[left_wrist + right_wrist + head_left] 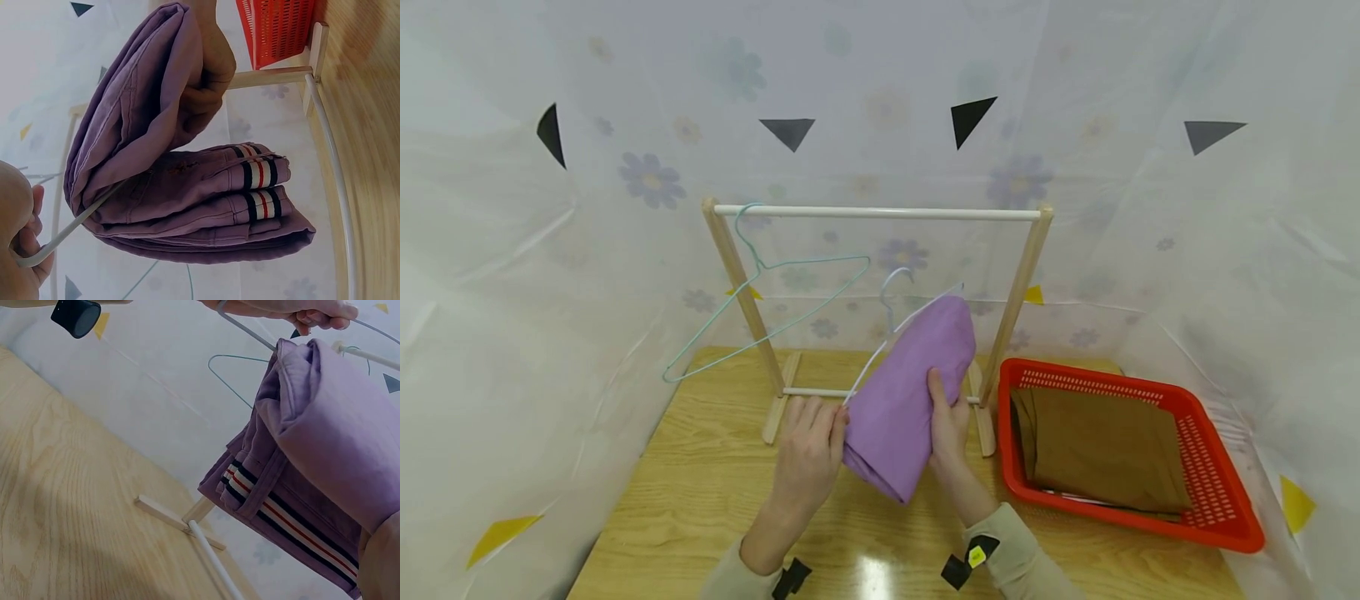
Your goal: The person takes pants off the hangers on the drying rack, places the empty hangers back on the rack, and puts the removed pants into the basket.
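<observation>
In the head view, my left hand [808, 458] grips one end of a thin white wire hanger [891, 321], and my right hand [950, 421] holds a folded purple cloth garment [906, 400], thumb on top, in front of a small rack with pale wooden posts and a white rail [880, 213]. The hanger's hook stands free of that rail, so all the weight is on my hands, and if either slackens I could drop the lot onto the wooden table [700, 467]. A turquoise wire hanger [760, 265] dangles from the rail's left end; swinging carelessly that way might snag it. The red plastic basket [1006, 425] sits well off to my right. In the left wrist view, my fingers curl round the wire, which runs into the garment's fold, while the flap with white, navy and red striped bands [259, 169] hangs below; I judge that uneven halves could make the cloth slide off. In the right wrist view, the layers bunch near the hanger, and pulling my side too hard would likely skew the fold or bend the wire
</observation>
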Demonstrator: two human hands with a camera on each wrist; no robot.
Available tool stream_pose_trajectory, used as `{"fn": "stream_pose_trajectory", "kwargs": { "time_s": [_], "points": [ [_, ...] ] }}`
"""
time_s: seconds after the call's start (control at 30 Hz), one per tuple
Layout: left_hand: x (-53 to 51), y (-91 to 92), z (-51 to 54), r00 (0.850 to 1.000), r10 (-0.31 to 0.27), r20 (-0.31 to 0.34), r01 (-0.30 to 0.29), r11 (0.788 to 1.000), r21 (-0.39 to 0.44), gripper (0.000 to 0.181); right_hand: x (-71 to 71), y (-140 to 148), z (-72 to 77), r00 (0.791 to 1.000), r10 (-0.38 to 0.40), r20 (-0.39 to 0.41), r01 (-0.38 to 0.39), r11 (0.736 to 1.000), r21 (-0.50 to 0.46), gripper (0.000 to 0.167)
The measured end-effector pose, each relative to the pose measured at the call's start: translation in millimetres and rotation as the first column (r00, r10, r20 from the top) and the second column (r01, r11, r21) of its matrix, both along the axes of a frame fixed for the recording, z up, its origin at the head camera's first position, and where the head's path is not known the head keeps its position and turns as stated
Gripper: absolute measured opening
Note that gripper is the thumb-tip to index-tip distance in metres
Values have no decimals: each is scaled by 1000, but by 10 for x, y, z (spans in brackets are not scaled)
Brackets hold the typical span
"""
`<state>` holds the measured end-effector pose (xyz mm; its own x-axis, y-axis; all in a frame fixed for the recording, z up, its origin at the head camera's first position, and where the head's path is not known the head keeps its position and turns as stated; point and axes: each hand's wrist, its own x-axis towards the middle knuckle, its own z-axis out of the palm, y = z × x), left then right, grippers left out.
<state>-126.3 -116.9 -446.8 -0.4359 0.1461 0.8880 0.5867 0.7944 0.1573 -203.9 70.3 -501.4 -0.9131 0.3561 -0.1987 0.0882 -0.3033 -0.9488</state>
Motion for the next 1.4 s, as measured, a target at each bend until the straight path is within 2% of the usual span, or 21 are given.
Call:
{"fn": "stream_pose_trajectory", "kwargs": {
  "time_s": [0.27,0.47,0.63,0.8,1.13,1.4],
  "points": [
    [-20,-3,3,1000,-1,-25,1,1000,-2,41,1,-20,56,1000,-9,-11,9,1000,10,75],
    [-28,-14,-18,1000,4,-3,-4,1000,-5,41,-21,-23,90,999,-33,-31,35,998,57,77],
    [-46,-12,-23,1000,8,-14,-8,1000,1,41,-48,-11,148,996,-48,-81,56,993,104,69],
    [-45,-11,-27,1000,17,-11,-17,1000,7,42,-61,-2,206,989,-45,-141,59,994,93,63],
    [-26,-4,-23,1000,24,11,-25,1000,19,43,-31,8,287,983,-24,-182,36,997,66,56],
    [-13,5,-51,999,35,36,-35,999,17,45,-26,23,387,978,-13,-206,27,997,68,56]
  ]
}}
